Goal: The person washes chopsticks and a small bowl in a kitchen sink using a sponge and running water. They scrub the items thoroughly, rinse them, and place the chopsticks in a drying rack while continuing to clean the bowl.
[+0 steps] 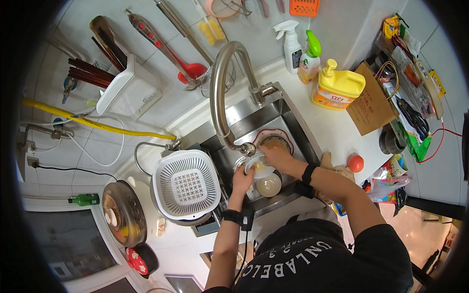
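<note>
Over a steel sink (309, 133), my left hand (242, 180) grips the near left rim of a whitish bowl (264, 171) that has something pale yellow in it. My right hand (274, 155) is at the same bowl's far right side; its fingertips are partly hidden, but they appear to hold the rim. Just above hangs the spout end of a curved steel faucet (248, 149). A cream bowl (269, 186) sits below in the basin. A red-rimmed dish (273, 132) with brownish contents lies behind my right hand.
A white plastic colander (157, 183) stands left of the basin. On the right counter are a yellow detergent jug (339, 86), two spray bottles (292, 49), a brown cloth (337, 168) and a tomato (355, 163). A yellow hose (110, 128) runs at the left; utensils hang behind the faucet.
</note>
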The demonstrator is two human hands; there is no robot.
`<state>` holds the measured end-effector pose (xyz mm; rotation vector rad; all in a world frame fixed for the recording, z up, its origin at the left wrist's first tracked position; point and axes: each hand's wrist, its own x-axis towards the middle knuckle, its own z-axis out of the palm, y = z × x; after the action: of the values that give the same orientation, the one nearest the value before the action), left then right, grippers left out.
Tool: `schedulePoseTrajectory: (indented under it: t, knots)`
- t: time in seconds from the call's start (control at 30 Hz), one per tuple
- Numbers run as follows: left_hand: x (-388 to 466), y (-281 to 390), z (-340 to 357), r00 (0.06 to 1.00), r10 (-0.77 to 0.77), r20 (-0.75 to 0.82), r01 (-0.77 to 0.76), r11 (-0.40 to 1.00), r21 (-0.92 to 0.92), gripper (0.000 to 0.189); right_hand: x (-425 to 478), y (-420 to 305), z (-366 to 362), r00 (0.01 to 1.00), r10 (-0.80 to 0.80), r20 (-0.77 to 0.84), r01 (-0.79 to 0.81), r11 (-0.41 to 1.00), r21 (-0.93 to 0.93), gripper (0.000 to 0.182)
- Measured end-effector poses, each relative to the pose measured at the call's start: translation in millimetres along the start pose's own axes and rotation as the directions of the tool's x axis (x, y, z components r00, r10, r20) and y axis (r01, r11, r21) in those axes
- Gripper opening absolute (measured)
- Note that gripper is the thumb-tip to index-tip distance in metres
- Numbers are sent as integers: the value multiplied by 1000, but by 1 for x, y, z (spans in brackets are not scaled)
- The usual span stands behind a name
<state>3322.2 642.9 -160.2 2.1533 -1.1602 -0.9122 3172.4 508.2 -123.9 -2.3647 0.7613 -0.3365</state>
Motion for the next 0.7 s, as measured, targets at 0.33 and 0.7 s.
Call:
schedulePoseTrajectory:
  t: [0.33,0.7]
  knots:
    - [3,64,-14,974,128,-188,-89,975,205,18,18,-6,-29,969,-221,-107,200,964,-177,27]
    - [-15,47,28,919,102,-382,-256,890,-378,33,-32,-7,29,812,444,379,-475,124,871,20]
